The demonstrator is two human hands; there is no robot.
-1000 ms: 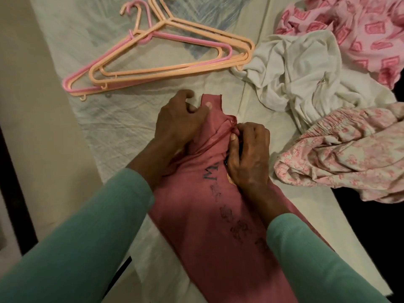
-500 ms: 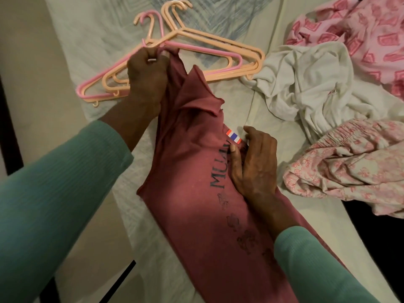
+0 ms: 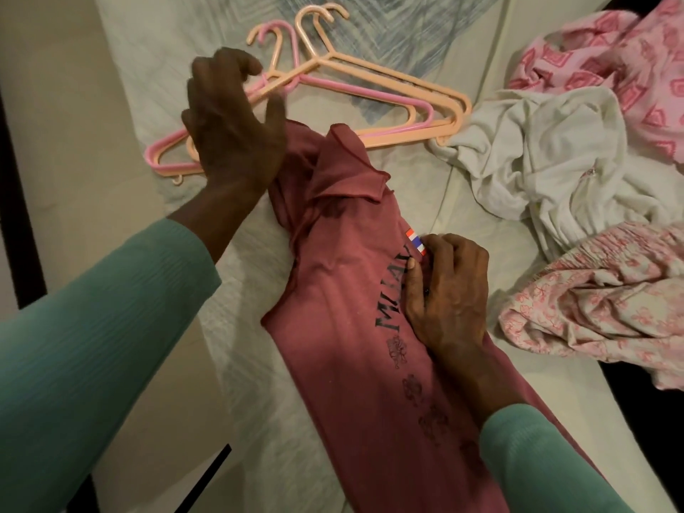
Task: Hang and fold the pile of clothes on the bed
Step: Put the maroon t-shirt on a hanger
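Now my left hand (image 3: 231, 120) has let go of the maroon shirt (image 3: 348, 290) at frame centre and spreads open over the hangers (image 3: 370, 90), upper middle; my right hand (image 3: 446, 290) lies flat, pinning the shirt's edge. I judge hanging comes next.

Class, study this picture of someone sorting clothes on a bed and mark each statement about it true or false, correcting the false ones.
1. The right hand rests on the red garment. True.
2. The left hand is at the hangers. True.
3. The red garment already hangs on a hanger. False: it lies on the bed.
4. The white garment lies left of the hangers. False: it lies to their right.
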